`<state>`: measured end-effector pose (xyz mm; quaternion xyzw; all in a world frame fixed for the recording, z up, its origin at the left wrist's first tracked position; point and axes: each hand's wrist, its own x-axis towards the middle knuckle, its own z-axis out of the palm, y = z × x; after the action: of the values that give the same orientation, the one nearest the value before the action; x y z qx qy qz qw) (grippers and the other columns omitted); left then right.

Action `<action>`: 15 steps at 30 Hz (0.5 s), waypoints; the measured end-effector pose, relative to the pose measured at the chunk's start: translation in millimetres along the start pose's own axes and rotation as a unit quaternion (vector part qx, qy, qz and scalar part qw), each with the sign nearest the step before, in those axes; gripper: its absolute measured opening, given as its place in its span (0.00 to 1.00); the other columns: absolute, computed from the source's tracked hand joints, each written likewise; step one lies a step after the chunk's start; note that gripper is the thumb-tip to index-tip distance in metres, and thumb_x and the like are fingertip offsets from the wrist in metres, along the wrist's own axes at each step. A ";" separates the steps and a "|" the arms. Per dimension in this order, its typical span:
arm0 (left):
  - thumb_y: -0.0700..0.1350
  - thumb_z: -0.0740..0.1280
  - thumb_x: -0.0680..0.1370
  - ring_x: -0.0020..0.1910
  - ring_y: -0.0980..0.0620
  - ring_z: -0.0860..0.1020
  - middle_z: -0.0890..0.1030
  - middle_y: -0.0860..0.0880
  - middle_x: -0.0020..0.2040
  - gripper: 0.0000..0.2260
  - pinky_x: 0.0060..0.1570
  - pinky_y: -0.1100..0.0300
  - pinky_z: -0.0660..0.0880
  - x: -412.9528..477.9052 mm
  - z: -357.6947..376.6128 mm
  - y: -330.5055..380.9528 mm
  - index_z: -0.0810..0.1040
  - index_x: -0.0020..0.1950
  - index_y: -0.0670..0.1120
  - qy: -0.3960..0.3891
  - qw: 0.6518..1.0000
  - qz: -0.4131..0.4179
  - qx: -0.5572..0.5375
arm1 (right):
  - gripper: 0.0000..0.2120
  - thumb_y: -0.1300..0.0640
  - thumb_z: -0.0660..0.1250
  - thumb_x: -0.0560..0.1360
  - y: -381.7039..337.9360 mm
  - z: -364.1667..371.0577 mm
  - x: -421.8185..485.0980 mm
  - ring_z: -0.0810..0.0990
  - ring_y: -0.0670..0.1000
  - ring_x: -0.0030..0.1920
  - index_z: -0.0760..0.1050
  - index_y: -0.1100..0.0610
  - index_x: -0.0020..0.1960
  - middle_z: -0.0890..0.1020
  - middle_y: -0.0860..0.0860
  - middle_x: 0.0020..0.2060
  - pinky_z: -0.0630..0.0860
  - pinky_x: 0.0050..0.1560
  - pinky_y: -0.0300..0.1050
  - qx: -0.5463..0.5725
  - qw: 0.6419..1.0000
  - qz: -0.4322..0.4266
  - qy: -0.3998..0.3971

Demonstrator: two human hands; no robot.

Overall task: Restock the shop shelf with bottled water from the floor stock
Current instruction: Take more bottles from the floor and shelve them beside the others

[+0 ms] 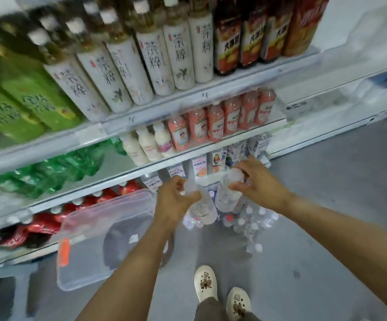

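It was a shop: tiered shelves from nine to two o'clock carried rows of identical tea bottles, juice bottles and cartons; water bottles stood on the floor below.

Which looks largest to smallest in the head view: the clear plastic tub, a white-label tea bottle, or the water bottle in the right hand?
1. clear plastic tub
2. white-label tea bottle, though nearer the camera
3. water bottle in the right hand

white bottles read 茶粹.
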<state>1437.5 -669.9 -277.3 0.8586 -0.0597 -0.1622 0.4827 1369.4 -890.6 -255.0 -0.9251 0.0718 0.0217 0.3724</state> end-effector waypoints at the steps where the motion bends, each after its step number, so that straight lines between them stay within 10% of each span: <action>1: 0.50 0.77 0.61 0.39 0.48 0.81 0.84 0.48 0.39 0.12 0.43 0.49 0.79 -3.2 -14.7 15.3 0.79 0.40 0.51 0.014 1.000 0.013 -0.023 | 0.12 0.53 0.73 0.74 -15.6 -13.5 0.4 0.72 0.52 0.49 0.74 0.55 0.54 0.74 0.52 0.49 0.72 0.49 0.49 0.024 0.999 -0.020 0.014; 7: 0.41 0.75 0.73 0.42 0.54 0.83 0.86 0.48 0.42 0.04 0.46 0.61 0.79 -23.9 -86.0 111.9 0.85 0.47 0.45 0.067 0.984 0.068 -0.151 | 0.06 0.54 0.70 0.77 -109.3 -88.3 5.4 0.81 0.52 0.54 0.75 0.53 0.51 0.82 0.52 0.51 0.77 0.59 0.53 0.204 0.976 -0.028 0.072; 15: 0.50 0.67 0.80 0.42 0.49 0.81 0.84 0.46 0.42 0.12 0.44 0.52 0.81 -50.9 -137.3 208.1 0.81 0.46 0.41 0.082 0.971 0.092 -0.205 | 0.12 0.51 0.62 0.81 -197.8 -156.2 7.6 0.84 0.46 0.41 0.77 0.59 0.51 0.85 0.51 0.40 0.80 0.46 0.46 0.287 0.949 -0.073 0.111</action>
<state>1447.0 -655.2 -23.5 0.7424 -0.0642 -0.0543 0.6646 1404.3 -858.7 -7.3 -0.7786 0.0480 -0.1302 0.6120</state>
